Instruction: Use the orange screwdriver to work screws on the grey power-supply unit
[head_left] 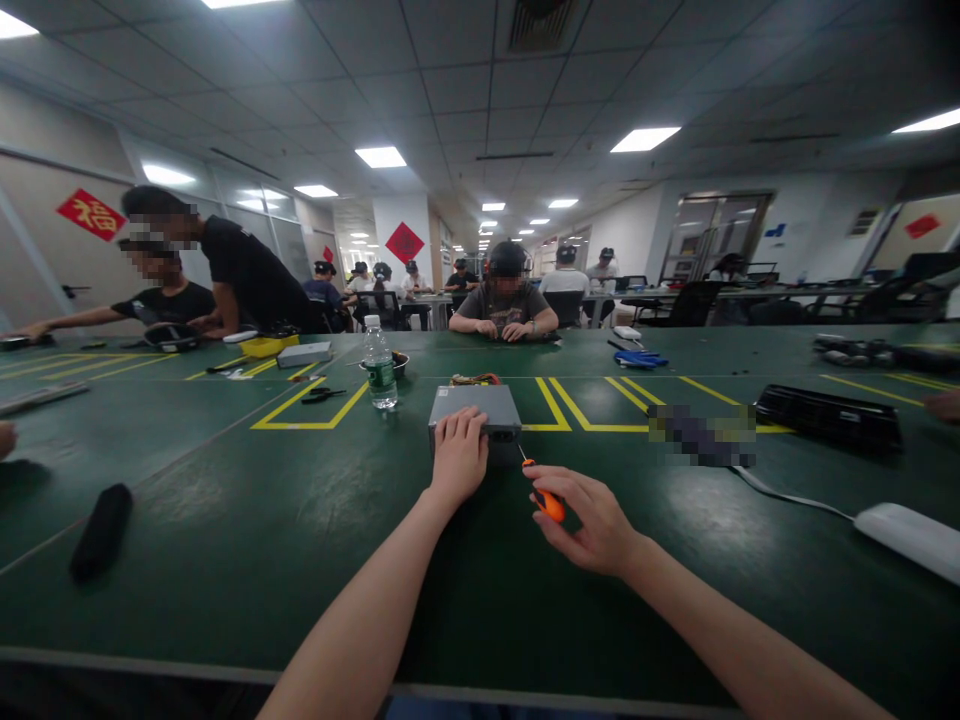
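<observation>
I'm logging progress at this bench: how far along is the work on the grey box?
Done: nothing that shows; the grey box looks closed. In hand: the left hand steadies the box, and the right hand holds an orange screwdriver with its tip near the box's right corner. Left: probably most of it; no loose screws or removed cover can be seen.

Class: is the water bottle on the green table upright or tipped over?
Upright: the bottle stands on its base on the table, cap at the top, near the grey box under the left hand.
</observation>
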